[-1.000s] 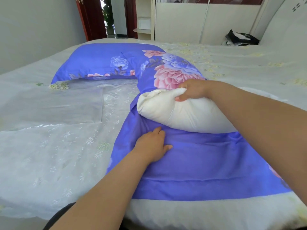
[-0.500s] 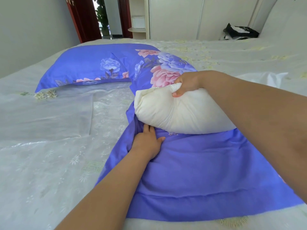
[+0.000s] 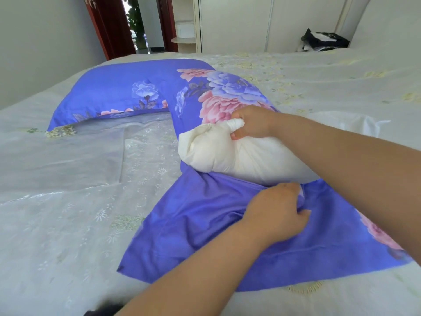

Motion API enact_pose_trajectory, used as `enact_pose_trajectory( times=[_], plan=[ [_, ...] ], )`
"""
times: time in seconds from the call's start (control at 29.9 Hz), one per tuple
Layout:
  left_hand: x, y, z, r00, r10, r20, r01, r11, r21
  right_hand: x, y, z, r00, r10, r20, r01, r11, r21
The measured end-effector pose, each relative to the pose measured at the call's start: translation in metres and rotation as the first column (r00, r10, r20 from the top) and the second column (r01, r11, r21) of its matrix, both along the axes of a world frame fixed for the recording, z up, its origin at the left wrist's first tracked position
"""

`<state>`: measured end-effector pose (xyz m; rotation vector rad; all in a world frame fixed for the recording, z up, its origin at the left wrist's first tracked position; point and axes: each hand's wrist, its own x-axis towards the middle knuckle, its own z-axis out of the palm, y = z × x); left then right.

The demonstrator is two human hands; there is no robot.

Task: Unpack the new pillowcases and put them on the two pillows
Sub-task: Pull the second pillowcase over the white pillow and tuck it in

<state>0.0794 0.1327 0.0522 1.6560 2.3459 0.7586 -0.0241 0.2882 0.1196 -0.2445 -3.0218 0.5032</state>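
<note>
- Right hand (image 3: 252,123) of mine grips a bunched end of the white pillow (image 3: 246,156); left hand (image 3: 276,212) pinches the blue pillowcase (image 3: 200,215) just below it.
- Pillow lies on the pillowcase, on the bed (image 3: 68,224) under a pale embroidered cover.
- At 11 o'clock, a second floral pillowcase (image 3: 118,92) lies flat.
- At 12, a red doorway (image 3: 107,26) and a white wardrobe (image 3: 234,23); at 2, a dark bundle (image 3: 323,41).

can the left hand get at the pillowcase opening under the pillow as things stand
Probably yes. The left hand already pinches the blue pillowcase right beside the white pillow, which the right hand grips and bunches. Nothing lies between; the opening itself isn't clearly visible.
</note>
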Motion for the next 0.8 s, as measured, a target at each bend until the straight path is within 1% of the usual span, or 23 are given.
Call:
enact_pose_trajectory(
  times=[0.03, 0.07, 0.13, 0.17, 0.23, 0.3, 0.33, 0.4, 0.47, 0.53, 0.57, 0.6, 0.63, 0.7, 0.73, 0.8],
  plan=[
    [-0.006, -0.005, 0.005, 0.999, 0.010, -0.051, -0.010, 1.000, -0.007, 0.008, -0.002, -0.007, 1.000, 0.018, -0.024, -0.018, 1.000, 0.003],
    [-0.015, -0.012, 0.009, 0.989, 0.016, -0.144, -0.021, 0.999, -0.038, 0.015, -0.006, -0.015, 0.999, 0.032, -0.036, -0.032, 0.999, 0.003],
    [-0.039, -0.031, 0.015, 0.942, 0.029, -0.335, -0.078, 0.988, -0.132, 0.028, -0.012, -0.028, 0.998, 0.041, -0.041, -0.040, 0.999, 0.009],
    [-0.054, -0.042, 0.018, 0.927, 0.072, -0.368, -0.142, 0.976, -0.167, 0.034, -0.015, -0.032, 0.998, 0.042, -0.047, -0.041, 0.999, 0.029],
    [-0.084, -0.065, 0.028, 0.901, 0.216, -0.376, -0.297, 0.939, -0.173, 0.041, -0.018, -0.034, 0.997, 0.044, -0.063, -0.039, 0.997, 0.073],
    [-0.104, -0.082, 0.032, 0.830, 0.327, -0.452, -0.405, 0.911, -0.083, 0.045, -0.021, -0.030, 0.999, 0.028, -0.028, -0.024, 0.994, 0.107],
    [-0.108, -0.086, 0.031, 0.799, 0.365, -0.478, -0.416, 0.909, -0.001, 0.047, -0.024, -0.027, 1.000, 0.022, 0.006, -0.023, 0.993, 0.119],
    [-0.111, -0.088, 0.026, 0.772, 0.419, -0.478, -0.395, 0.905, 0.154, 0.052, -0.037, -0.024, 0.997, 0.034, 0.063, -0.044, 0.983, 0.178],
    [-0.112, -0.085, 0.025, 0.734, 0.468, -0.492, -0.367, 0.883, 0.292, 0.056, -0.050, -0.028, 0.993, 0.076, 0.088, -0.101, 0.942, 0.321],
    [-0.114, -0.081, 0.026, 0.716, 0.501, -0.487, -0.340, 0.859, 0.384, 0.062, -0.062, -0.043, 0.983, 0.145, 0.113, -0.180, 0.881, 0.437],
    [-0.113, -0.078, 0.027, 0.722, 0.498, -0.480, -0.319, 0.855, 0.408, 0.064, -0.063, -0.051, 0.979, 0.162, 0.123, -0.200, 0.876, 0.439],
    [-0.112, -0.075, 0.026, 0.743, 0.478, -0.468, -0.294, 0.862, 0.413, 0.066, -0.062, -0.055, 0.976, 0.178, 0.123, -0.213, 0.890, 0.404],
    [-0.110, -0.072, 0.028, 0.781, 0.435, -0.448, -0.264, 0.881, 0.393, 0.068, -0.058, -0.059, 0.972, 0.205, 0.114, -0.232, 0.914, 0.333],
    [-0.106, -0.067, 0.032, 0.883, 0.310, -0.352, -0.198, 0.927, 0.320, 0.074, -0.052, -0.056, 0.956, 0.265, 0.125, -0.281, 0.950, 0.138],
    [-0.106, -0.065, 0.033, 0.924, 0.252, -0.287, -0.173, 0.946, 0.275, 0.078, -0.051, -0.052, 0.944, 0.306, 0.123, -0.310, 0.951, 0.016],
    [-0.108, -0.066, 0.035, 0.958, 0.193, -0.212, -0.145, 0.965, 0.220, 0.094, -0.059, -0.044, 0.932, 0.361, 0.035, -0.345, 0.913, -0.219]
  ],
)
